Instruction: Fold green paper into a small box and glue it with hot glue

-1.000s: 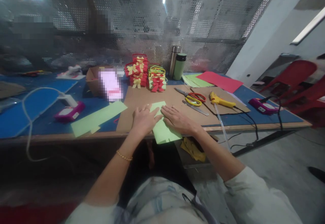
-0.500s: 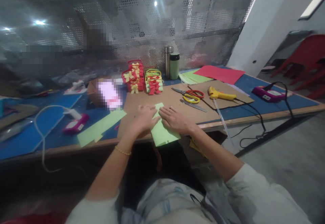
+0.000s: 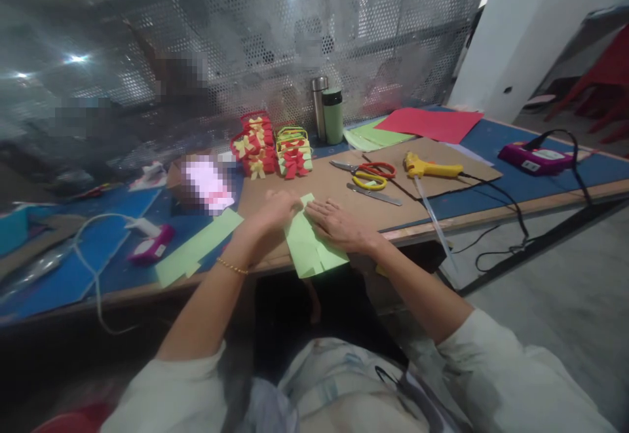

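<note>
A folded light green paper [image 3: 307, 249] lies at the front edge of the table on a brown board [image 3: 334, 187]. My right hand [image 3: 337, 223] rests flat on its right side, fingers stretched out. At the upper left edge of the paper is my left hand [image 3: 275, 213], its fingers curled in; whether they grip the paper is hidden. Another green paper strip [image 3: 199, 246] lies to the left. Beyond the hands stand small red paper baskets [image 3: 256, 148] with yellow bows and green ones [image 3: 293, 154] with red bows.
Scissors [image 3: 371, 174], a metal blade [image 3: 373, 194] and a yellow glue gun [image 3: 432, 168] lie right of centre. Two bottles [image 3: 333, 118] stand behind, beside red sheets [image 3: 427, 122]. Purple devices [image 3: 151, 244] with cables sit left and right. A blurred bright screen [image 3: 206, 184] stands left.
My left hand has curled its fingers and moved off the paper's middle to its upper left edge. More of the paper's left side shows. The view has shifted slightly.
</note>
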{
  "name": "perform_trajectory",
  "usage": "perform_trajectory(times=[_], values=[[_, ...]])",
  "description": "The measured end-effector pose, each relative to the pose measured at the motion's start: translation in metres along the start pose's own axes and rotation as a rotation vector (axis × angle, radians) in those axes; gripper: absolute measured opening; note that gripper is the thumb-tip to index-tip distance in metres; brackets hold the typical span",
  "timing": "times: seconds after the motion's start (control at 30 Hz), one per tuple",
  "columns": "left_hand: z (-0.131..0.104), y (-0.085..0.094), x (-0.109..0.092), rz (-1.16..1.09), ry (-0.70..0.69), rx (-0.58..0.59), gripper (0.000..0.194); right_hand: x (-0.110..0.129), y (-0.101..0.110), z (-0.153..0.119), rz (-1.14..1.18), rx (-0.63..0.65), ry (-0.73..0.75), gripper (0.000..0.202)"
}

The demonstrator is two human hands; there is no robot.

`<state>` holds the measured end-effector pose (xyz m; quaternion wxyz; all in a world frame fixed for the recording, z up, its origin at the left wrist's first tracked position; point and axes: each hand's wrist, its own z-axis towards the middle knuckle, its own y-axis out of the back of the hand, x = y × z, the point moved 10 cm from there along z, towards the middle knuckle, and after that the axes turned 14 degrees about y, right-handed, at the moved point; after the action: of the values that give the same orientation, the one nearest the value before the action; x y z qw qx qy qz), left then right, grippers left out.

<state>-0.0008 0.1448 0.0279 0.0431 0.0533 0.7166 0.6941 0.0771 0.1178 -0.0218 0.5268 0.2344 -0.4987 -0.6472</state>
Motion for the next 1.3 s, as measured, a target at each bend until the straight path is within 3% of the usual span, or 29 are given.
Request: perform_trajectory(times=[0.07, 0.17, 0.33, 0.53, 0.7, 0.87, 1.03, 1.3], values=[[0.002, 0.002, 0.004, -0.042, 0.003, 0.002, 0.038, -0.002, 0.002, -0.002, 0.048, -0.032, 0.009, 0.053], [0.001, 0.016, 0.02, -0.182, 0.032, -0.108, 0.039, -0.006, 0.005, -0.005, 0.11, -0.096, 0.024, 0.053], [-0.03, 0.02, 0.049, -0.348, 0.08, -0.276, 0.038, -0.01, 0.005, -0.009, 0.152, -0.175, 0.034, 0.053], [-0.078, -0.001, 0.039, -0.284, 0.042, -0.357, 0.03, -0.009, 0.007, -0.014, 0.143, -0.215, 0.051, 0.057], [-0.094, -0.011, 0.026, -0.336, -0.058, -0.4, 0.025, -0.006, 0.013, -0.018, 0.171, -0.238, 0.048, 0.058], [-0.095, -0.02, 0.027, -0.39, -0.08, -0.422, 0.022, -0.001, 0.018, -0.018, 0.144, -0.245, 0.042, 0.047], [-0.091, -0.02, 0.023, -0.374, -0.09, -0.364, 0.018, 0.008, 0.021, -0.014, 0.063, -0.205, 0.058, 0.031], [-0.041, -0.011, 0.014, -0.238, 0.016, -0.187, 0.035, 0.009, 0.022, -0.012, 0.052, -0.209, 0.063, 0.03]])
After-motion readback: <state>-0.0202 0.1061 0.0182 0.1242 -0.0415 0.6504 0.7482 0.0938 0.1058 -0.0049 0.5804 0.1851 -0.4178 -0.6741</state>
